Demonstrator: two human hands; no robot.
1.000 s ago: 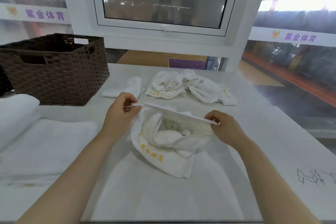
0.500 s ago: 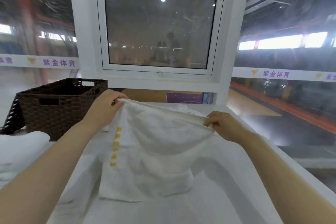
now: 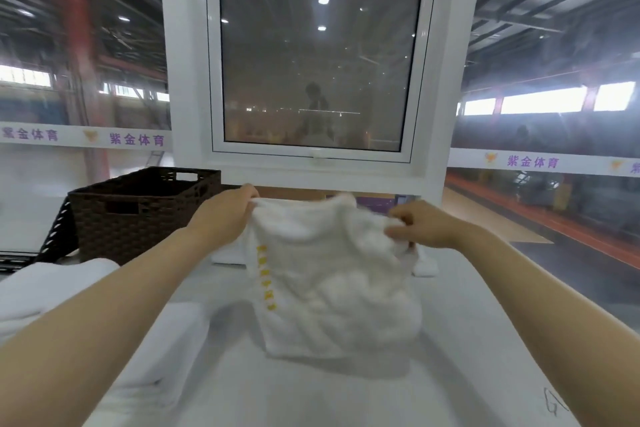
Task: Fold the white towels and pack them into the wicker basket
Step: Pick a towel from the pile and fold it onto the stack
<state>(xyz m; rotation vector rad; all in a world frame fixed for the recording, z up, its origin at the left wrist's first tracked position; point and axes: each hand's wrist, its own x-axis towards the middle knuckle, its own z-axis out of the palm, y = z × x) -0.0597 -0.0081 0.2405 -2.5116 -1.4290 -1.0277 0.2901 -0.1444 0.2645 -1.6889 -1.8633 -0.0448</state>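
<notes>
A white towel (image 3: pixel 332 288) with a column of yellow marks near its left edge hangs above the white table (image 3: pixel 346 392). My left hand (image 3: pixel 225 215) pinches its upper left corner. At the upper right edge, my right hand (image 3: pixel 420 227) grips bunched cloth. The towel's lower edge reaches down to the table. A brown wicker basket (image 3: pixel 138 215) stands at the back left of the table, to the left of my left hand; its inside is hidden.
Large white cloths (image 3: pixel 52 291) lie on the table's left side, with another flat piece (image 3: pixel 166 350) under my left forearm. Bits of other white towels (image 3: pixel 424 269) show behind the held one. A white-framed window (image 3: pixel 318 59) rises behind the table.
Both hands lifted the towel from a crumpled heap on the table into a hanging sheet. My right hand has since gathered more cloth at the top right. The camera tilted upward.
</notes>
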